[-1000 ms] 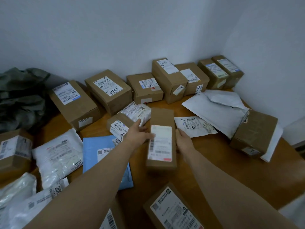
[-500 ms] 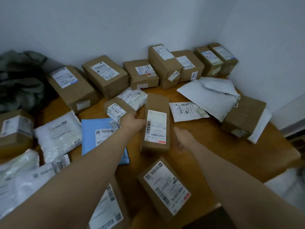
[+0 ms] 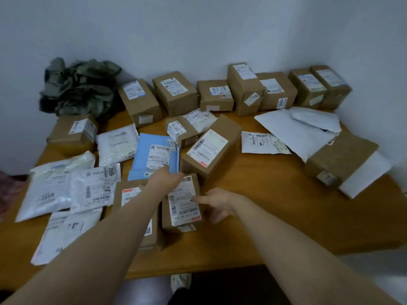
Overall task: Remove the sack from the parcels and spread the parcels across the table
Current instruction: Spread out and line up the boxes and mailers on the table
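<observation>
A small brown box (image 3: 182, 204) with a white label lies near the table's (image 3: 275, 208) front middle. My left hand (image 3: 167, 179) curls over its far left corner, and my right hand (image 3: 214, 202) grips its right side, thumb on the label. Just behind it a long brown box (image 3: 209, 148) lies at an angle. The crumpled dark green sack (image 3: 79, 89) sits in the back left corner, apart from the parcels. Another labelled box (image 3: 132, 194) lies partly under my left forearm.
Several brown boxes (image 3: 244, 89) line the back wall. White poly bags (image 3: 55, 190) and a blue mailer (image 3: 154, 150) cover the left half. White mailers (image 3: 295, 128) and a brown box (image 3: 339, 159) lie at the right. Bare wood shows front right, with the table edge (image 3: 198, 267) close to me.
Both hands left the long box, now angled further back, and moved to the small box nearer me. The view pulled back and turned left, showing more of the sack.
</observation>
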`<act>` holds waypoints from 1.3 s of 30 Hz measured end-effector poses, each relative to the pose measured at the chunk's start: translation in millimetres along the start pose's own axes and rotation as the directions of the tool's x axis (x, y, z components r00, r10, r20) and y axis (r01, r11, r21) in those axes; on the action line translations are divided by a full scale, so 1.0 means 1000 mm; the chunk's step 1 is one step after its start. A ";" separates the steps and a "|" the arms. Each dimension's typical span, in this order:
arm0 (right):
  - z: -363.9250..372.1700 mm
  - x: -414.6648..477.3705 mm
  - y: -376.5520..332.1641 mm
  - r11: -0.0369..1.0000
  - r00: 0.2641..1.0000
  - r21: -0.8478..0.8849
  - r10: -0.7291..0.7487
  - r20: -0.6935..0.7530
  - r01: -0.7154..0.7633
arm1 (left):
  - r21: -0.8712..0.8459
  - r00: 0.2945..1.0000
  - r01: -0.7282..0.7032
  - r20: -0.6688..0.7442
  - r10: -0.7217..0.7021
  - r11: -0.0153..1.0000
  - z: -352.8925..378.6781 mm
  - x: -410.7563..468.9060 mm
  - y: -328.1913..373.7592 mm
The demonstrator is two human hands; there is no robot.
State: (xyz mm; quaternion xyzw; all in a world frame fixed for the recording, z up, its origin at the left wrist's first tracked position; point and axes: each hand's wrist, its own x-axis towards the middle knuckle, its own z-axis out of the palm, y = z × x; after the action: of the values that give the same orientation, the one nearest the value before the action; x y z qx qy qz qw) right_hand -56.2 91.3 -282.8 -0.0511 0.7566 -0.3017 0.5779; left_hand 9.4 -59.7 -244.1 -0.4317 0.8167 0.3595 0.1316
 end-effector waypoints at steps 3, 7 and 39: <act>-0.012 -0.009 0.003 0.990 0.984 -0.106 -0.111 -0.138 0.097 | 0.032 0.998 -0.010 -0.055 0.012 0.999 0.003 -0.007 0.000; -0.046 -0.017 0.004 0.966 0.887 -0.158 -0.251 -0.387 0.204 | 0.156 0.994 -0.049 -0.085 0.063 0.987 0.010 0.002 0.013; -0.318 0.012 0.069 0.792 0.547 -0.523 -0.298 -0.782 -0.316 | 0.500 0.809 -0.582 0.437 0.393 0.642 0.182 0.088 0.221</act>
State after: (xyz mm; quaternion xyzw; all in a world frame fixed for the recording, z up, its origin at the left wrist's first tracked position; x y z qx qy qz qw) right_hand -329.0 268.4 -280.7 -0.0804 0.9916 -0.0238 0.0980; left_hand -236.6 95.6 -314.3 -0.0684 0.9453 0.1557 0.2784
